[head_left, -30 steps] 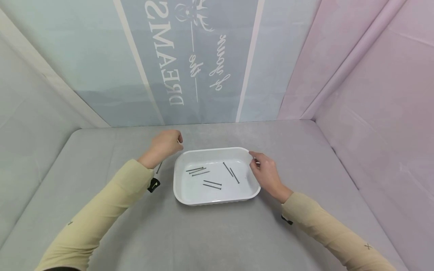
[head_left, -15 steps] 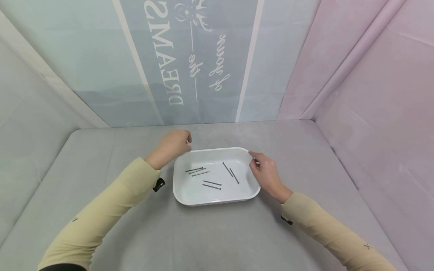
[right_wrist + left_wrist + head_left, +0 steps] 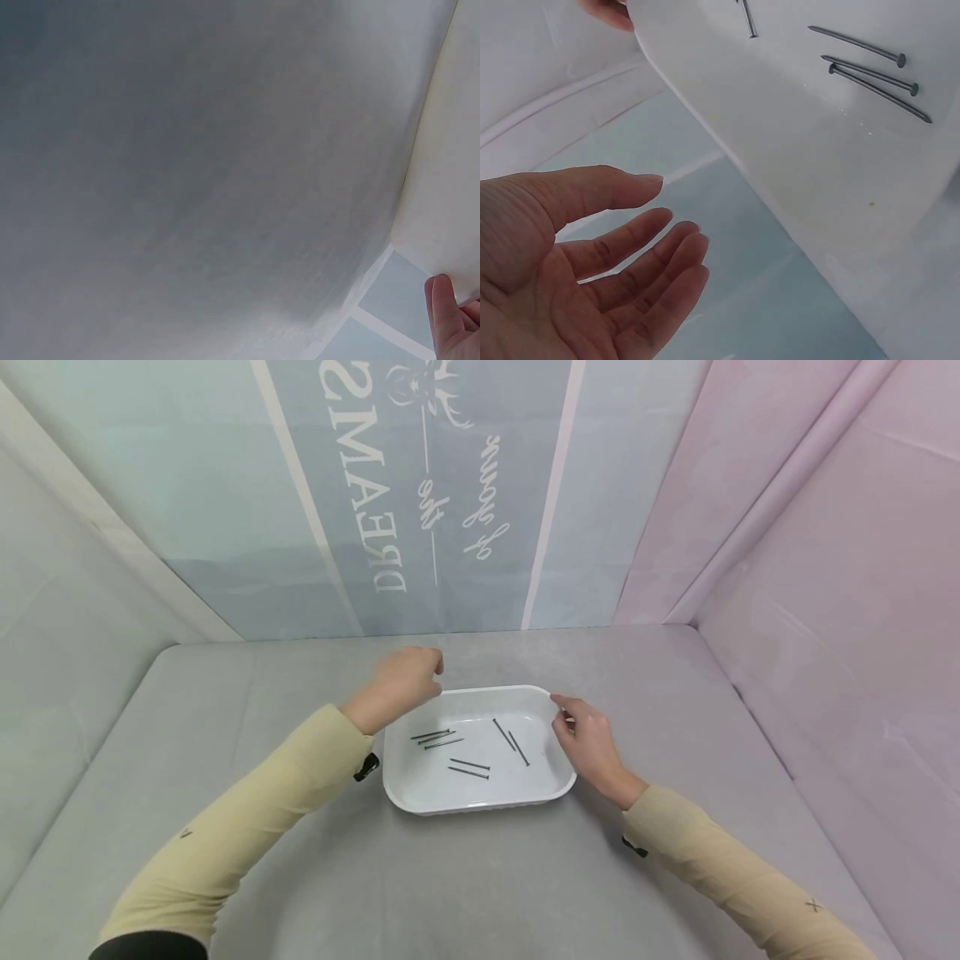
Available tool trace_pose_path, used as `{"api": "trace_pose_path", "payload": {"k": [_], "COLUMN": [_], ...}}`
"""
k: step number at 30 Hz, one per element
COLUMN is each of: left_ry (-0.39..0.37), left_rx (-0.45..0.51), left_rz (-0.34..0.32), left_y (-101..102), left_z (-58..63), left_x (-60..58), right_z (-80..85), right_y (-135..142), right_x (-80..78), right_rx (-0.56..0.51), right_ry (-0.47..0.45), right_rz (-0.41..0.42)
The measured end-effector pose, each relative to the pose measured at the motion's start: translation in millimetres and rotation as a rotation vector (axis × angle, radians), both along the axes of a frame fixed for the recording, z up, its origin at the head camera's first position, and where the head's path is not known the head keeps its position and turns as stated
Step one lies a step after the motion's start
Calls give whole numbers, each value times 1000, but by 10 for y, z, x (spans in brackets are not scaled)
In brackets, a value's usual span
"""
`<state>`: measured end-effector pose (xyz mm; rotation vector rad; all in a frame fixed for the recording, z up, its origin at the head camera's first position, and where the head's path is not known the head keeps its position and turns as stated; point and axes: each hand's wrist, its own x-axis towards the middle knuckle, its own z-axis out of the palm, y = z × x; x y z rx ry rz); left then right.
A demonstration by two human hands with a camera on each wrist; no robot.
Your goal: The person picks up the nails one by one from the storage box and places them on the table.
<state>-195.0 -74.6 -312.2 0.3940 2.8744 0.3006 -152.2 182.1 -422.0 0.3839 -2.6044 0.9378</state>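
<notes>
A white rectangular tray [image 3: 480, 793] sits on the grey surface, with several nails [image 3: 470, 768] lying inside in small groups. My left hand [image 3: 401, 681] hovers by the tray's back left rim. In the left wrist view its fingers are loosely bent and apart from the thumb, holding nothing, and several nails [image 3: 874, 75] show beyond it in the tray. At the back right corner, my right hand [image 3: 588, 739] pinches the tray's rim. Only its fingertips [image 3: 442, 289] show in the right wrist view, against the tray's outer wall.
Grey cloth [image 3: 480, 885] covers the surface around the tray. A blue-grey fabric wall with mirrored lettering [image 3: 375, 485] rises at the back. A pink wall [image 3: 840, 610] stands on the right and a pale wall [image 3: 67, 635] on the left.
My left hand has moved right along the tray's back rim. A nail seen on the cloth beside the left forearm one second ago is now out of sight. The right hand and tray stayed put.
</notes>
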Motion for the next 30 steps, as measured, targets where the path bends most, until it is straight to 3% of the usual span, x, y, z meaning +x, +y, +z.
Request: {"api": "trace_pose_path", "payload": {"k": [15, 30], "left_ry": [27, 82], "left_rx": [-7, -33], "left_rz": [-49, -142], "left_y": [237, 407], "left_z": [28, 25], "left_x": [48, 77], "right_z": [5, 21], "right_y": [1, 6], "right_x": [1, 15], "right_rx": [0, -12], "right_ry": [-9, -22], "right_rz": [1, 8]}}
